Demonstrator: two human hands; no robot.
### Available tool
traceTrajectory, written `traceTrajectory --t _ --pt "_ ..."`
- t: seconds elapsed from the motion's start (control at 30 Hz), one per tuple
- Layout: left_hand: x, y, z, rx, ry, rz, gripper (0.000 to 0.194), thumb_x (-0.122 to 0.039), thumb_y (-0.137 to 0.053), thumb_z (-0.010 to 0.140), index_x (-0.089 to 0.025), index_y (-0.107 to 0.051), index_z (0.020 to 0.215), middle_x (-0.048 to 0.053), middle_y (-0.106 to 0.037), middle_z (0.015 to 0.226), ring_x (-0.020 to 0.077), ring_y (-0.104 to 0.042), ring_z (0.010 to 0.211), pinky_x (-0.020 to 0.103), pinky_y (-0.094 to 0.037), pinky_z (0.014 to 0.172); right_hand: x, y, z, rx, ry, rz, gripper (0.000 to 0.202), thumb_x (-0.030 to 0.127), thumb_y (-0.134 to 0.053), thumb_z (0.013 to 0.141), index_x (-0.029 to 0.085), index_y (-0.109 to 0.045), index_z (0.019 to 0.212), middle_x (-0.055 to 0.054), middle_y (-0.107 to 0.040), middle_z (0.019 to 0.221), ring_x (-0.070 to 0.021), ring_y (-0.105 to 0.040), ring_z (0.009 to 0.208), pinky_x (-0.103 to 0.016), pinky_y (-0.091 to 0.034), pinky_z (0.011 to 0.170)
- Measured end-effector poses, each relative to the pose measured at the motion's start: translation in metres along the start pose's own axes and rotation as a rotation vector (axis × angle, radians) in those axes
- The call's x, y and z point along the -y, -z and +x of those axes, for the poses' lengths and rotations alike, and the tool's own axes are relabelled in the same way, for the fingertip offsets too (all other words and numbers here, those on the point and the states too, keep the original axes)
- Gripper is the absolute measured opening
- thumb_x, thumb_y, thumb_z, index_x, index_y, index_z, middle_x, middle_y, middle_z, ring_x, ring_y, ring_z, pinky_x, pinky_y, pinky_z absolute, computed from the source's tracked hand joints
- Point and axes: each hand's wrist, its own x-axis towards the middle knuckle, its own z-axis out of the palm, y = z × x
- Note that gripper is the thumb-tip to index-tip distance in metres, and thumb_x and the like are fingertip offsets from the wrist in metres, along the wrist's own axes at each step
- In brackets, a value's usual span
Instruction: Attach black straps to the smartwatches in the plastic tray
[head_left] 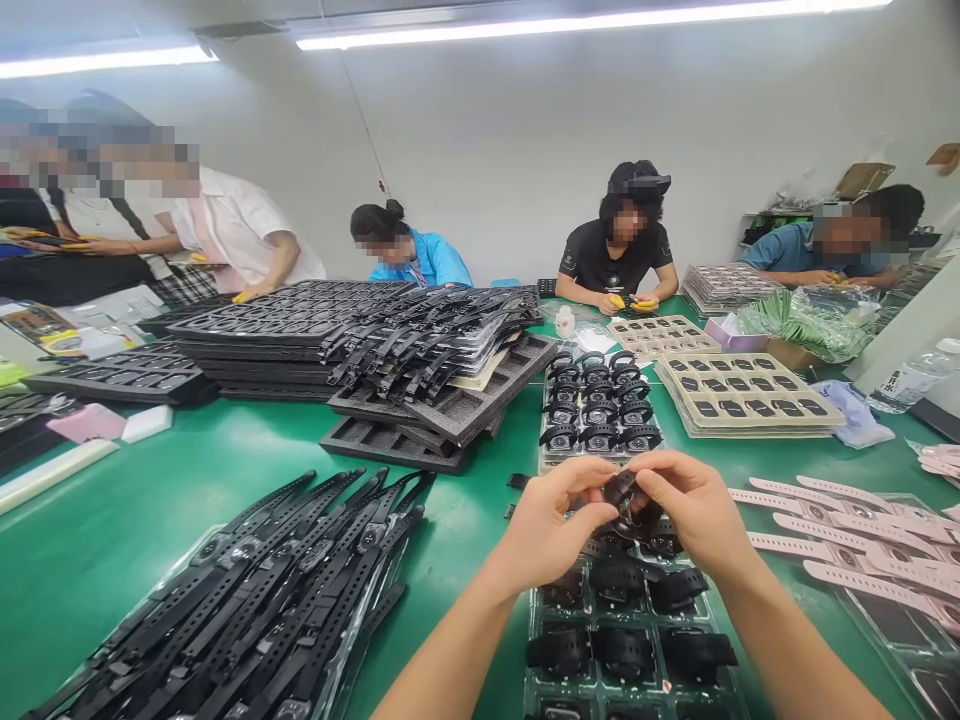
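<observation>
A black smartwatch is held between both hands, its strap bent into a curve. My left hand grips it from the left, thumb and fingers pinched on the strap. From the other side, my right hand closes its thumb and fingers on the same watch. Part of the watch is hidden by the fingers. Below the hands lies a clear compartment tray with looped black watches in its cells. Just beyond stands another tray of black watches with curled straps.
Black watches with straight straps lie across a tray at left. Pink-strapped watches are at right. Black foam trays are stacked behind, and cream trays at back right. Several people sit or stand across the green table.
</observation>
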Motion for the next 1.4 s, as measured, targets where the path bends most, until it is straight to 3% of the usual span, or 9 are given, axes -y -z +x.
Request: traceTrajectory --t 0.1,0.23,0.33,0.43,0.53,0.8,1.1,1.27,1.4 --pt "0.006 -0.001 0.001 -0.116 -0.21 0.142 0.017 -0.011 -0.064 0.09 -0.019 -0.07 0.103 0.006 -0.077 0.097 0.0174 -0.071 0.086 0.029 -0.059 0.078 0.001 -0.001 -0.002 0.033 0.003 0.044 0.017 0.042 -0.073 0.088 0.024 -0.073 0.088 -0.002 -0.073 0.087 -0.0143 -0.065 0.061 -0.028 -0.057 0.062" --pt "0.011 -0.005 0.004 -0.271 -0.622 0.411 0.02 -0.008 -0.06 0.093 -0.021 -0.069 0.106 0.005 -0.076 0.093 0.0173 -0.069 0.083 0.031 -0.059 0.074 0.004 -0.006 -0.007 0.136 0.002 0.031 0.014 0.026 -0.075 0.084 0.027 -0.07 0.097 -0.002 -0.071 0.108 -0.0178 -0.066 0.081 -0.027 -0.057 0.065" --pt "0.013 -0.008 0.002 -0.327 -0.776 0.558 0.025 -0.004 -0.057 0.093 -0.018 -0.067 0.111 0.007 -0.075 0.093 0.018 -0.067 0.081 0.031 -0.058 0.069 0.006 -0.01 -0.01 0.157 -0.006 -0.099 0.027 0.018 -0.077 0.076 0.028 -0.071 0.101 -0.001 -0.071 0.1 -0.0206 -0.065 0.092 -0.03 -0.055 0.077" --pt "0.016 -0.009 0.0 -0.354 -0.858 0.663 0.026 -0.003 -0.054 0.093 -0.015 -0.065 0.113 0.009 -0.075 0.092 0.0192 -0.066 0.081 0.032 -0.058 0.068 0.007 -0.014 -0.012 0.113 0.002 -0.145 0.02 0.022 -0.076 0.077 0.026 -0.073 0.097 -0.001 -0.073 0.098 -0.0212 -0.067 0.091 -0.032 -0.055 0.083" --pt "0.018 -0.009 0.0 -0.357 -0.872 0.66 0.026 -0.004 -0.05 0.094 -0.016 -0.064 0.112 0.009 -0.075 0.092 0.0195 -0.066 0.083 0.032 -0.058 0.069 0.008 -0.016 -0.013 0.134 0.017 -0.136 0.02 0.025 -0.075 0.08 0.026 -0.075 0.1 -0.003 -0.075 0.102 -0.0233 -0.068 0.096 -0.035 -0.056 0.087" --pt "0.017 -0.008 -0.001 -0.389 -0.912 0.707 0.025 -0.006 -0.049 0.094 -0.017 -0.066 0.11 0.008 -0.074 0.087 0.019 -0.061 0.078 0.032 -0.055 0.066 0.003 -0.02 -0.018 0.069 0.083 -0.044 0.012 0.034 -0.08 0.078 0.025 -0.079 0.087 -0.004 -0.079 0.088 -0.023 -0.073 0.081 -0.035 -0.06 0.078" --pt "0.009 -0.003 -0.003 -0.451 -0.91 0.714 0.025 0.002 -0.054 0.088 -0.015 -0.065 0.102 0.007 -0.071 0.083 0.018 -0.061 0.078 0.03 -0.055 0.068 0.007 -0.017 -0.021 0.076 0.105 -0.02 0.007 0.031 -0.08 0.081 0.027 -0.08 0.087 -0.003 -0.08 0.09 -0.0219 -0.073 0.083 -0.032 -0.059 0.077" --pt "0.0 0.005 0.001 -0.351 -0.791 0.662 0.017 -0.006 -0.053 0.093 -0.019 -0.063 0.096 0.004 -0.071 0.082 0.0171 -0.062 0.076 0.031 -0.054 0.07 0.006 -0.005 -0.015 0.013 0.171 -0.235 0.015 0.038 -0.069 0.09 0.025 -0.076 0.089 -0.004 -0.077 0.091 -0.023 -0.07 0.084 -0.034 -0.056 0.077" --pt "-0.012 0.022 0.0 -0.478 -0.609 0.585 0.01 -0.012 -0.056 0.095 -0.02 -0.062 0.093 0.004 -0.068 0.086 0.0175 -0.063 0.082 0.031 -0.054 0.073 -0.004 0.014 0.005 -0.038 0.165 -0.61 0.026 0.041 -0.052 0.098 0.024 -0.071 0.101 -0.006 -0.075 0.1 -0.0238 -0.068 0.089 -0.036 -0.054 0.082"
